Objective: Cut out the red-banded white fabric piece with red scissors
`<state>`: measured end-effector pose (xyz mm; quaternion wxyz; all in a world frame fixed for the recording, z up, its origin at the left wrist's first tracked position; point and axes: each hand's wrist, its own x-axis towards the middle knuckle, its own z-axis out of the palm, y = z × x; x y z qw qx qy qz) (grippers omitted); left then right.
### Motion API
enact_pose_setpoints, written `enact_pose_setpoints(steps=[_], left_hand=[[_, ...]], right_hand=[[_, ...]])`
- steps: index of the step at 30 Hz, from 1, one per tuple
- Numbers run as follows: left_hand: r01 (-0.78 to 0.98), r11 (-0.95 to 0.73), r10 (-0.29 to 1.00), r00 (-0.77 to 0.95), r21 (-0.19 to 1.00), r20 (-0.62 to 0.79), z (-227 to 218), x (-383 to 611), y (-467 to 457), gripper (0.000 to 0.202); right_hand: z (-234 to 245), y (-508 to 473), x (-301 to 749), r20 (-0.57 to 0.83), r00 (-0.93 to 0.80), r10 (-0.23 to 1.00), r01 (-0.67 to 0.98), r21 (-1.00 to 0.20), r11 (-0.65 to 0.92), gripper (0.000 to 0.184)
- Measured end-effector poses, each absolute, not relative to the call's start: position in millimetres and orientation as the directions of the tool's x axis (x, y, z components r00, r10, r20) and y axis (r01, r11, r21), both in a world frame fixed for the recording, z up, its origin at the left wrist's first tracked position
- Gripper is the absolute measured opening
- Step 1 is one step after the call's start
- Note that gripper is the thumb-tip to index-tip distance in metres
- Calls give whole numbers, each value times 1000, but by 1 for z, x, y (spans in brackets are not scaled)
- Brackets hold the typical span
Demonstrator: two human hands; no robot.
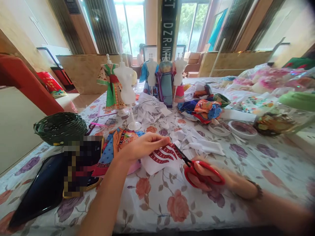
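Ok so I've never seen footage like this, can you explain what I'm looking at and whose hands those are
This is one picture from a camera worn on a person's head, looking forward and down at their own bare hands. The left hand pins down a white sheet printed with red stripes. The right hand holds red-handled scissors, blades at the sheet's edge. They work on a floral tablecloth. Around them lie a dark woven basket, small dress-form mannequins, some dressed, and paper scraps.
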<state>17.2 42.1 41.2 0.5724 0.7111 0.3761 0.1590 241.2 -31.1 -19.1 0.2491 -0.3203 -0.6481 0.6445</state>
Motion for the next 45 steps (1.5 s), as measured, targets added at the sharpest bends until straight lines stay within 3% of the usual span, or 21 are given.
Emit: enact_pose_setpoints(steps=[4,9,15,19,22,25,39,45], left_hand=[[412,-72,629,726,908,-279,50,20,47,42],[431,-11,571,744,902,-348,65,28,51,23],[405,89,558,737,910,-382,65,37,58,10],[327,93,577,752,940,-319,61,36,58,10],[276,-3,599,770,961,-219,57,31,56,18],[301,-56,590,779,952,-212,54,27,55,21],[285,-284,606,793,916,-59,49,36,50,9],[314,-205,574,806,927,-146,48,36,49,14]], right_hand=[[-18,-35,243,-63,-689,722,66,-998,-25,67],[-8,-45,247,-82,-600,796,90,-995,-34,65],[-8,-45,251,-141,-678,721,110,-990,-91,69],[-7,-44,254,-177,-690,702,140,-984,-109,70],[-4,-47,254,-186,-677,712,153,-982,-111,70],[-1,-50,253,-196,-663,722,165,-980,-115,69],[2,-52,252,-178,-672,719,141,-984,-112,66],[1,-53,252,-206,-665,718,125,-978,-165,64]])
